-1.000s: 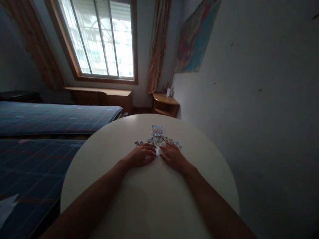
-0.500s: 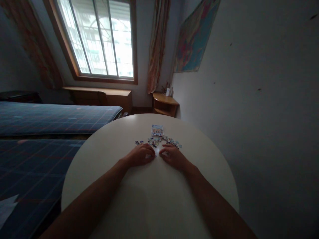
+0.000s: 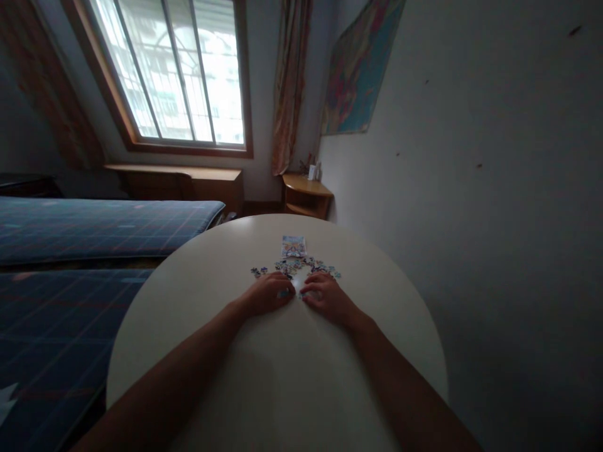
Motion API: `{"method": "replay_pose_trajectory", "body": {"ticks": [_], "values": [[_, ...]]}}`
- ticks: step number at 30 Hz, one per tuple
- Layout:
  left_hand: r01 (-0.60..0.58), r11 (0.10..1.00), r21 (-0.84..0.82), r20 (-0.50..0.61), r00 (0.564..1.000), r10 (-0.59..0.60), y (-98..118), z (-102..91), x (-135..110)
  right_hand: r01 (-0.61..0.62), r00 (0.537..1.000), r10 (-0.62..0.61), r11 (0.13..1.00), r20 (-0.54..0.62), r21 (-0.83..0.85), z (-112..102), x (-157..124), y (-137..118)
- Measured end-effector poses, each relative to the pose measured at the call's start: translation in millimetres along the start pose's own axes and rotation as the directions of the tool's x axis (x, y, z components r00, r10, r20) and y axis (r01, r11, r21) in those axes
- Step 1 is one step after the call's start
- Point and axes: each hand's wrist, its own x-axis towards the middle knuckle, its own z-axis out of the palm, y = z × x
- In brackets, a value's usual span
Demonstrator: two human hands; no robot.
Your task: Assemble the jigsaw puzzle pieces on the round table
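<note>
On the round white table, my left hand [image 3: 267,294] rests with thumb and fingers curled together around a bluish jigsaw piece [image 3: 283,293]. Facing it across a small gap, my right hand [image 3: 326,297] is pinched at the fingertips on another small jigsaw piece [image 3: 301,294], mostly hidden by the fingers. Just beyond both hands lies a scatter of loose jigsaw pieces [image 3: 288,267], some of them partly covered by my right fingers. Behind the scatter is a small picture card [image 3: 294,246] with a colourful print, lying flat.
The white table [image 3: 292,376] has a curved edge all round. A bed with a plaid mattress [image 3: 94,229] stands along its left. To the right is a bare wall [image 3: 494,220]. A wooden corner shelf [image 3: 307,185] and a desk [image 3: 214,176] stand beyond, under the window.
The view has shifted slightly to the right. Both hands stay close together at the same spot on the table, with small finger movements; more of the bluish piece shows at my left hand.
</note>
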Motion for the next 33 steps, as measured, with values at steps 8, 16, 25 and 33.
{"method": "replay_pose_trajectory", "body": {"ticks": [8, 16, 25, 33], "values": [[0.085, 0.996, -0.001, -0.009, 0.996, -0.085, 3.9, 3.2, 1.3, -0.099, 0.995, 0.099, 0.995, 0.010, -0.030, 9.2, 1.9, 5.7], [0.123, 0.992, 0.017, -0.010, 0.992, -0.123, 4.1, 7.8, -2.5, -0.109, 0.992, 0.113, 0.991, 0.053, -0.076, 11.6, 4.0, 5.9], [0.155, 0.987, 0.031, -0.036, 0.987, -0.154, 9.2, 8.7, -3.2, -0.001, 0.996, 0.007, 0.997, 0.088, -0.072, 4.6, 7.7, -2.2], [0.143, 0.989, 0.048, -0.050, 0.989, -0.141, 9.9, 10.0, -5.5, 0.032, 0.996, -0.023, 0.994, 0.082, -0.108, 1.9, 10.3, -11.3]]}}
